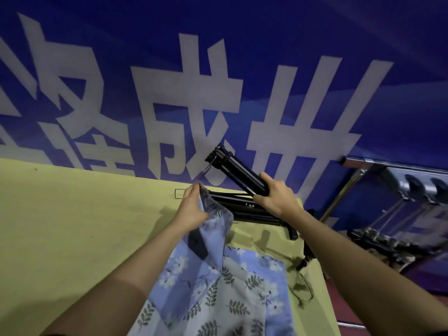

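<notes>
My right hand (274, 195) grips a black folded tripod-like stand (232, 166), holding it tilted up and to the left above the table. My left hand (192, 206) pinches the raised edge of a blue floral fabric bag (215, 275), which drapes down toward me over the yellow-green table (72, 226). A second black folded stand (244, 209) lies flat on the table just beyond both hands, partly hidden by them.
A blue banner with large white characters (194, 93) stands right behind the table. A metal rack with dark gear (400, 202) is at the right. A thin dark cord (303, 287) lies near the table's right edge.
</notes>
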Demonstrator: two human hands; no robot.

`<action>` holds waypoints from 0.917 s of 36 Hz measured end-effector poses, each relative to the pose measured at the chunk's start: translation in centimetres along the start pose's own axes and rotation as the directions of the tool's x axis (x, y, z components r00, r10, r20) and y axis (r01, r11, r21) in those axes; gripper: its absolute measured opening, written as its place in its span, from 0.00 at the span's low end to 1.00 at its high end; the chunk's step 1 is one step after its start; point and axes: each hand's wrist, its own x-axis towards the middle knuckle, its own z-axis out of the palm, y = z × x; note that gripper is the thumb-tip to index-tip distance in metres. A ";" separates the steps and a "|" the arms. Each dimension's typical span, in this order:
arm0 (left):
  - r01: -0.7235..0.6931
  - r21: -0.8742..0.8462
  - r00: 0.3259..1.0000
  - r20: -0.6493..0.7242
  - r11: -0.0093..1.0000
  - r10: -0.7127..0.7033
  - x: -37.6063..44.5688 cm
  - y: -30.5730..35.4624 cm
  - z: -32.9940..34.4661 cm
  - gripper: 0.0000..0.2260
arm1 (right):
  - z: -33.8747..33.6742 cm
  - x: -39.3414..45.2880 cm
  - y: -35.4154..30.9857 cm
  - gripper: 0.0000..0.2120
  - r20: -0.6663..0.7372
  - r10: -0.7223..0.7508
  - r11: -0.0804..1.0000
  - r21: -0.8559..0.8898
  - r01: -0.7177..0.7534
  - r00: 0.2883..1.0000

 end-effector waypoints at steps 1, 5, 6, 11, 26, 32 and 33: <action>0.007 -0.027 1.000 -0.007 1.000 -0.008 -0.2 0.1 -0.2 0.39 | 0.1 -0.3 0.1 0.12 0.011 0.004 1.000 0.025 -0.004 1.000; 0.020 -0.098 0.999 -0.041 0.995 -0.024 -1.1 0.5 -0.6 0.40 | 0.9 -1.4 0.3 0.12 0.085 -0.008 0.998 0.060 0.003 0.996; 0.020 -0.103 0.998 -0.049 0.994 -0.025 -1.3 0.7 -0.7 0.40 | 1.0 -1.6 0.3 0.12 0.108 -0.017 0.999 0.050 0.012 0.994; 0.009 -0.119 0.997 -0.076 0.993 -0.018 -2.5 1.6 -1.1 0.40 | 1.2 -2.6 0.2 0.15 0.227 -0.056 0.994 -0.084 0.076 0.972; -0.163 0.558 0.959 -0.105 0.814 0.263 -5.7 6.2 0.8 0.29 | -1.2 -1.3 -2.3 0.17 0.209 -0.426 0.535 -0.726 0.431 0.880; -0.138 0.511 0.968 -0.111 0.848 0.224 -4.3 7.3 1.7 0.21 | -2.6 -0.3 -2.7 0.12 0.085 -0.720 0.403 -0.757 0.514 0.689; -0.121 0.486 0.974 -0.112 0.866 0.199 -4.0 7.5 1.9 0.19 | -2.6 -0.1 -2.7 0.11 0.058 -0.761 0.388 -0.758 0.525 0.647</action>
